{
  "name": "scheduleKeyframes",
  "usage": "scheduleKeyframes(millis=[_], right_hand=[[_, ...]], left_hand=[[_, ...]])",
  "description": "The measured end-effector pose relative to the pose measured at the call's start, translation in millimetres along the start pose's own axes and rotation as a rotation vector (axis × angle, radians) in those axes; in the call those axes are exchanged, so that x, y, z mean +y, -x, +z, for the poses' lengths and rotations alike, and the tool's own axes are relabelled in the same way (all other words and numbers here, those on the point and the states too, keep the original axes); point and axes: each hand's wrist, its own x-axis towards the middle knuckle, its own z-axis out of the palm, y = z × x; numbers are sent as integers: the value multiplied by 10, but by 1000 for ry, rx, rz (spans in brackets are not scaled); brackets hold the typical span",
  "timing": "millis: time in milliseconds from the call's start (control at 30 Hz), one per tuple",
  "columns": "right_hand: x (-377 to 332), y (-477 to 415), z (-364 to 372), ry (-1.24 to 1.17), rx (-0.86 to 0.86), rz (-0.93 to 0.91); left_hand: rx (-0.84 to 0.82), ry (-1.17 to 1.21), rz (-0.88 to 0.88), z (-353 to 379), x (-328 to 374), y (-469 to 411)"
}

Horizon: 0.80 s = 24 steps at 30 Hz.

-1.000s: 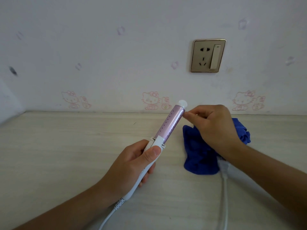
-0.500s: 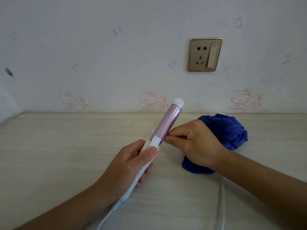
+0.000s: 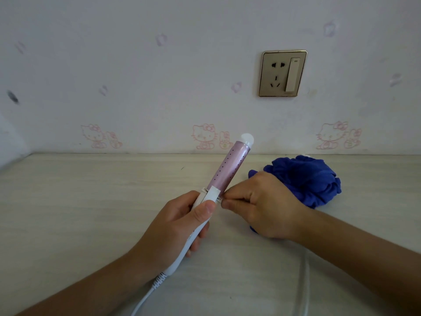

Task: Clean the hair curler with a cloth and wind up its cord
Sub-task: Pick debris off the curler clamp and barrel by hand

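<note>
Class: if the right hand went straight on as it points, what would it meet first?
The hair curler, at its white collar; the right hand looks almost touching it, depth unclear.

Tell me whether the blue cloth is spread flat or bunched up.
Bunched up: the blue cloth sits in a crumpled heap on the table, partly behind the right hand.

No word, brand or number is legible anywhere in view — the socket plate (image 3: 282, 74) at one o'clock bears none; the pink cartoon cat prints (image 3: 204, 136) on the wall and the hair curler (image 3: 230, 169) likewise.
</note>
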Motion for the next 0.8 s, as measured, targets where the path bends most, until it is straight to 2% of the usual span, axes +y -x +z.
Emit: scheduleKeyframes(millis=[67,133,367,467,533,700,800], right_hand=[[1,12,-10,-10,-68,-12],[12,15,-6,-44,-44,24],[189,-76,-119,-235,340,359],[252,-93,-236,-263,419,414],[191,-77,-194,-216,364,364],[-54,13,18,-64,65,116],[-40,19,-19,-90,-31,78]], left_hand=[[-8,-9,-10,0,0,12],[-1,-9,-10,-3,-1,18],[7,-5,-15,7,12,0],[9,-17,-24,5,6,-2],[11,-13,-31,1,7,-3],[16,5,-22,-7,-3,-3],[-4,12,-18,-8,-4,10]])
